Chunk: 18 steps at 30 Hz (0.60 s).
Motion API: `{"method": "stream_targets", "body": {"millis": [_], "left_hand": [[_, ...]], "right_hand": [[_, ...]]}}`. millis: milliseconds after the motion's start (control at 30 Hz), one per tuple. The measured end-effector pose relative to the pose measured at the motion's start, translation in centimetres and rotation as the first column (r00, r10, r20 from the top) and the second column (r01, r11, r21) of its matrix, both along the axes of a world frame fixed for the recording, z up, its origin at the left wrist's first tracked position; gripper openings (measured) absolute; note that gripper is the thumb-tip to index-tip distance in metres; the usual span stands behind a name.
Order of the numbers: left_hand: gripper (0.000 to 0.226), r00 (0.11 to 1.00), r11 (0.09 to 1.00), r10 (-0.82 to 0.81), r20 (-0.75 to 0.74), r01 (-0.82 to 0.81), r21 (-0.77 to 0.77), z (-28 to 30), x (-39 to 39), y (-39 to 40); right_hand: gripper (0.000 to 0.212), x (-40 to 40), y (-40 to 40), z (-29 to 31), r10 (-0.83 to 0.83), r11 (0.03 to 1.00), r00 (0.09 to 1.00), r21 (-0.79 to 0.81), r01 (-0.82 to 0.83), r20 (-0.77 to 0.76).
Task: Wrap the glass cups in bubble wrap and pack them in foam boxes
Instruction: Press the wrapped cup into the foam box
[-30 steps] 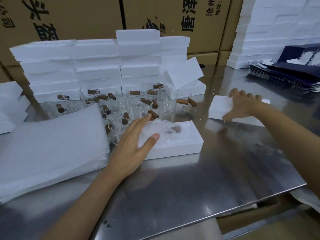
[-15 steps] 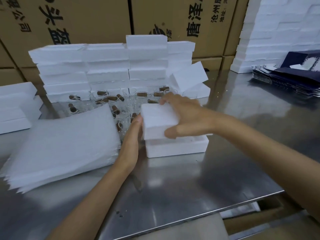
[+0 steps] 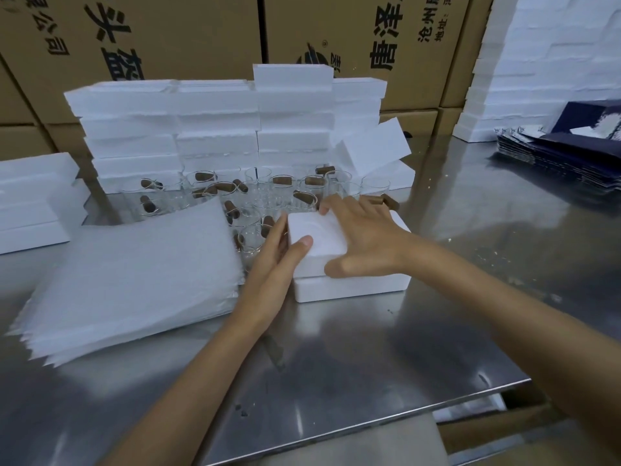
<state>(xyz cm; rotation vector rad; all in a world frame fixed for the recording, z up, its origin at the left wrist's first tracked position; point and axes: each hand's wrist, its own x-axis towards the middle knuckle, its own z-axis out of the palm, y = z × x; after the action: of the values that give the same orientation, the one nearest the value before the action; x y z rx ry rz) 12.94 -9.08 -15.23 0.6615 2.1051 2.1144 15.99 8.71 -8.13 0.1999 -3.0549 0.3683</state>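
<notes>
A white foam box base (image 3: 353, 287) lies on the steel table (image 3: 336, 364) with a foam lid (image 3: 319, 237) on top of it. My right hand (image 3: 366, 237) spans the lid, fingers at its far edge and thumb on its near side. My left hand (image 3: 272, 264) rests against the lid's left end with its thumb on top. The box contents are hidden. Several glass cups (image 3: 268, 193) with brown wooden handles stand behind the box. A stack of bubble wrap sheets (image 3: 134, 274) lies to the left.
Stacked foam boxes (image 3: 215, 119) form a wall behind the cups, and more foam pieces (image 3: 30, 203) lie at far left. Dark blue flat cartons (image 3: 564, 153) sit at the right back beside a tall foam stack (image 3: 544, 62). Cardboard boxes (image 3: 188, 35) stand behind.
My right hand carried the foam lid from the table's right side over the open base and lowered it on. My left hand shifted from the box's contents to the lid's left end.
</notes>
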Motion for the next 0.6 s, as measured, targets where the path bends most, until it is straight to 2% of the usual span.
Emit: {"method": "stream_targets", "body": {"millis": [67, 300, 367, 467, 533, 600], "left_hand": [[0.064, 1.000, 0.999, 0.022, -0.010, -0.022, -0.035, -0.1, 0.2, 0.1], [0.089, 0.999, 0.994, 0.052, 0.013, -0.050, -0.100, -0.1, 0.4, 0.1], [0.088, 0.998, 0.992, 0.063, -0.005, -0.064, -0.105, -0.2, 0.4, 0.2], [0.079, 0.988, 0.987, 0.128, -0.088, -0.135, -0.089, -0.5, 0.4, 0.2], [0.062, 0.981, 0.984, 0.148, -0.123, -0.158, -0.081, -0.4, 0.9, 0.1], [0.037, 0.978, 0.979, 0.165, -0.129, -0.178, -0.099, 0.0, 1.6, -0.1]], "right_hand": [[0.080, -0.1, 0.2, -0.3, 0.004, 1.000, 1.000, -0.004, -0.004, 0.021], [0.082, 0.0, 0.7, -0.3, 0.027, 0.999, 0.997, 0.019, -0.028, 0.070], [0.085, 0.2, 0.8, 0.2, 0.015, 1.000, 0.994, 0.021, -0.018, 0.104], [0.095, 0.8, 1.7, 1.9, -0.012, 0.997, 0.982, 0.078, -0.003, 0.186], [0.101, 1.4, 2.7, 2.6, -0.028, 0.996, 0.981, 0.084, 0.012, 0.194], [0.102, 2.3, 3.7, 2.9, -0.093, 0.991, 0.980, -0.080, 0.109, 0.176]]}}
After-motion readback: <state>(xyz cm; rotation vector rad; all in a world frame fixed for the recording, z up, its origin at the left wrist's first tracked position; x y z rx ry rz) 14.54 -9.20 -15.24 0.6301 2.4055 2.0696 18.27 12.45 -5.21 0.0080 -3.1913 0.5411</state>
